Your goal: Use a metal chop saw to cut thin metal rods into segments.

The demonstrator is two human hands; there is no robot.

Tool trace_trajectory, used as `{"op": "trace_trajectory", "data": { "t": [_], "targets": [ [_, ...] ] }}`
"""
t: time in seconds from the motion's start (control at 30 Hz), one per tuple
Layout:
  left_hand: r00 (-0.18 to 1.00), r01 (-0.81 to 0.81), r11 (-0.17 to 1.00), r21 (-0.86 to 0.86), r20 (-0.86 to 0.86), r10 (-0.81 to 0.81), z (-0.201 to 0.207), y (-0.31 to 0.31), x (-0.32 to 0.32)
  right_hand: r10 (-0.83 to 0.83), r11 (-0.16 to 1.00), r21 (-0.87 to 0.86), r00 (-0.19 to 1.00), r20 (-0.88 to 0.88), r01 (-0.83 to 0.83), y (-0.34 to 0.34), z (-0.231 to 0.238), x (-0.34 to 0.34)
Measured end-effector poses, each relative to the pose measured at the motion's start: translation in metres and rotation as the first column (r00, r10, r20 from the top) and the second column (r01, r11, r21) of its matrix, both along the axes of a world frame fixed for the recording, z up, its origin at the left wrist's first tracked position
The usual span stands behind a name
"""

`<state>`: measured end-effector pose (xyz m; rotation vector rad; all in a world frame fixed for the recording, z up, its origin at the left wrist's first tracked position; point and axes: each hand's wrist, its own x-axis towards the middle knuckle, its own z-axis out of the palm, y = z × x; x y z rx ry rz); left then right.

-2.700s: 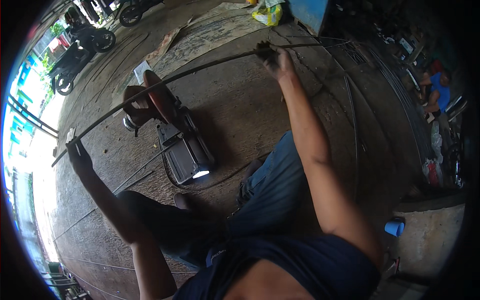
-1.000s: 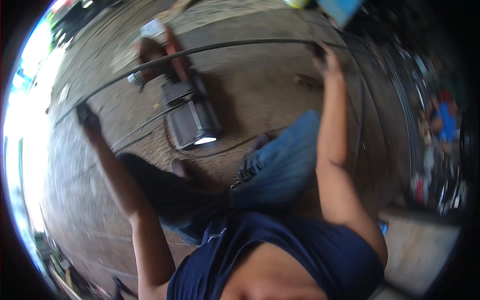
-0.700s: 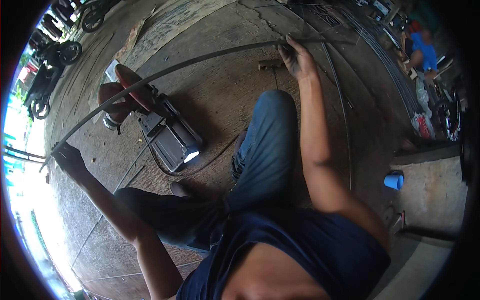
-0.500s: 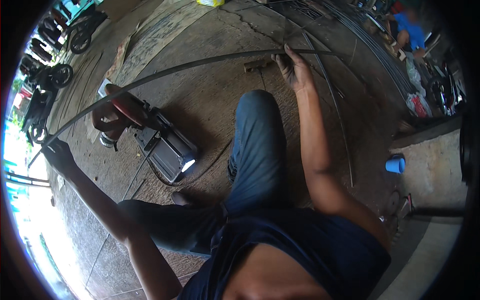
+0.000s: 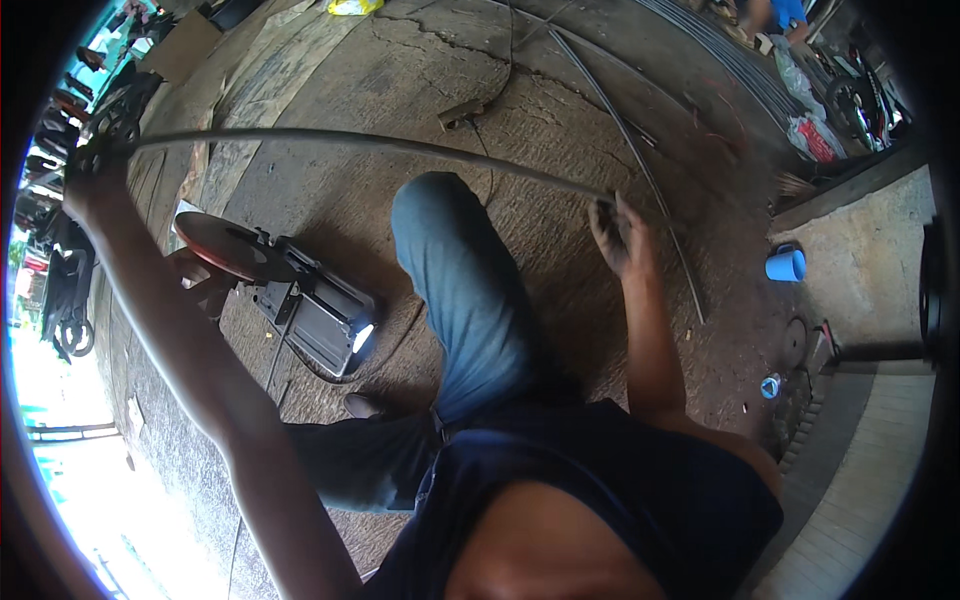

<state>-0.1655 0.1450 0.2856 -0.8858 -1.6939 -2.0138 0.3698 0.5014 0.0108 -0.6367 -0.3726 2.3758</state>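
Note:
A long thin metal rod (image 5: 370, 142) stretches across in front of me, above the floor, looking bowed in this wide view. At its left end my left hand (image 5: 98, 175) is closed round it, dark and somewhat blurred. My right hand (image 5: 624, 238) has the rod's right end between thumb and fingers, palm partly turned up. Below the rod's left half stands a cut-off saw with a round reddish-brown disc (image 5: 230, 247) and a dark metal base (image 5: 318, 315). A bright light shines at the base's near corner. The rod is apart from the saw.
Other metal bars (image 5: 625, 130) lie on the concrete floor ahead, with a bundle of pipes (image 5: 715, 60) at far right. A T-shaped metal piece (image 5: 462, 114) lies beyond my knee. A blue cup (image 5: 785, 264) stands right. Another person (image 5: 785, 15) is at far right; motorcycles are left.
My left hand has risen farther away with its end of the rod. My right hand has come nearer, so the rod now slopes toward me on the right. The view has shifted.

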Motion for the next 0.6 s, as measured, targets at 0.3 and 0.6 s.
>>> {"op": "trace_trajectory", "data": {
  "t": [0.3, 0.6],
  "targets": [
    [0.805, 0.394, 0.758, 0.52, 0.202, -0.557, 0.014, 0.187, 0.122, -0.443, 0.695, 0.461, 0.176, 0.879, -0.552, 0.002, -0.119, 0.075],
    [0.77, 0.388, 0.69, 0.611, 0.197, -0.607, -0.011, 0.204, 0.089, -0.203, 0.134, 0.699, 0.671, 0.713, -0.702, -0.005, -0.026, -0.02]
  ]
}}
